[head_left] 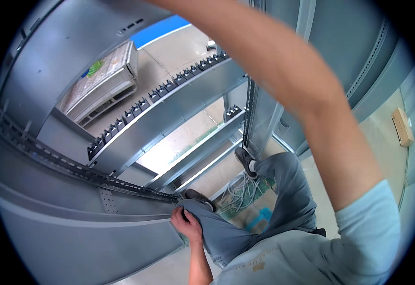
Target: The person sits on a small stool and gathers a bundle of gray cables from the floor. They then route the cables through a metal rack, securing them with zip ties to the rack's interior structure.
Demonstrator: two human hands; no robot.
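Note:
My left hand (pixel 187 225) is low, beside my left knee and close to the edge of the grey metal cabinet side (pixel 98 242). Its fingers are curled, with a dark spot between thumb and forefinger; what they hold, if anything, is too small to name. My right arm stretches up across the view and runs out at the top edge, so the right hand is out of sight. In front of me stands the grey cabinet frame, with a crossbar (pixel 169 121) carrying a row of black clip-like holders (pixel 172 83).
Coiled grey cable (pixel 240 194) lies on the floor between my feet, near a teal object (pixel 259 219). Slotted black rails (pixel 69 164) run along the frame. Beyond it stands a low bench-like box (pixel 105 85) with a green item (pixel 95 69). A wooden block (pixel 402 127) is at right.

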